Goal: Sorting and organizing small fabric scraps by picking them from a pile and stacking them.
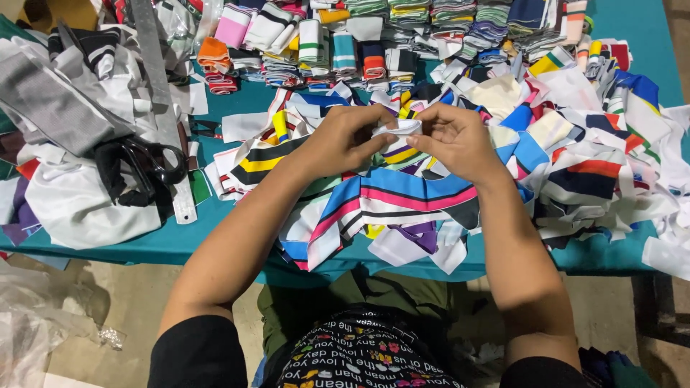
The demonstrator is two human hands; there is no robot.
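My left hand (345, 138) and my right hand (454, 140) meet over the middle of the table, both pinching a small white strip of fabric (399, 128) between their fingertips. Under them lies a heap of loose striped knit pieces (402, 197) in blue, pink, black, yellow and white, some hanging over the table's front edge.
Black scissors (147, 162) and a metal ruler (162, 100) lie on grey and white cloth at left. Rolled, folded striped bundles (338, 47) line the back. More scraps (596, 144) pile up at right. The teal table (172, 241) shows near the front edge.
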